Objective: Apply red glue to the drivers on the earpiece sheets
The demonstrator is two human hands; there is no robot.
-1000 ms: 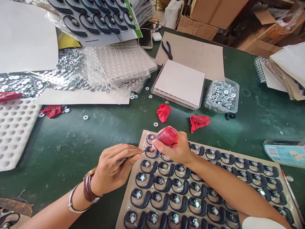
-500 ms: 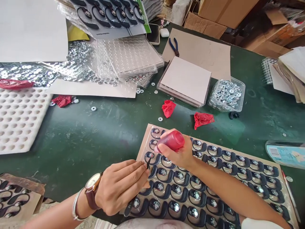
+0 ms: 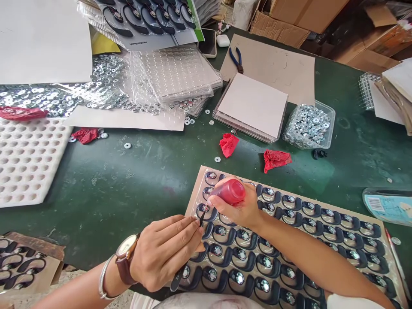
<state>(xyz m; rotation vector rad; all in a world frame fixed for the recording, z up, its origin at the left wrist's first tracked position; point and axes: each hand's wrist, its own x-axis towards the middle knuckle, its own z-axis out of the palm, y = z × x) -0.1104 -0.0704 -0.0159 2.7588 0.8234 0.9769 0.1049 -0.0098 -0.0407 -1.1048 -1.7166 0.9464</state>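
Hands close together over a green worktable [image 3: 135, 184], a person angles a red bottle [image 3: 231, 192] toward the left-hand edge of a board [image 3: 195, 192] lined with rows of black hooks [image 3: 228, 253]. The right hand [image 3: 243, 210] is wrapped around the bottle, while the left hand [image 3: 170, 251] has its fingers pinched on a pair of dark tweezers [image 3: 202, 219], their tip just beside a hook near the board's edge. The likeliest slip, to judge by the tilt, is the grip: 1 squeeze too many could send liquid (if liquid it is; the contents cannot be made out) past the silver button and onto the hook. With the 2 tools so near each other, a knock of tweezers against nozzle could nudge a button askew, and the right forearm, lying low across the rows, might brush others. Beyond the board, a clear plastic tub [image 3: 331, 128] stands heaped with silver washers [image 3: 310, 122], near 2 crumpled red scraps [image 3: 228, 145]; a careless elbow could spill it. At far left, a white foam tray [image 3: 48, 180] shows rows of round dimples, beside washers piled against stacked clear plastic trays [image 3: 174, 73].
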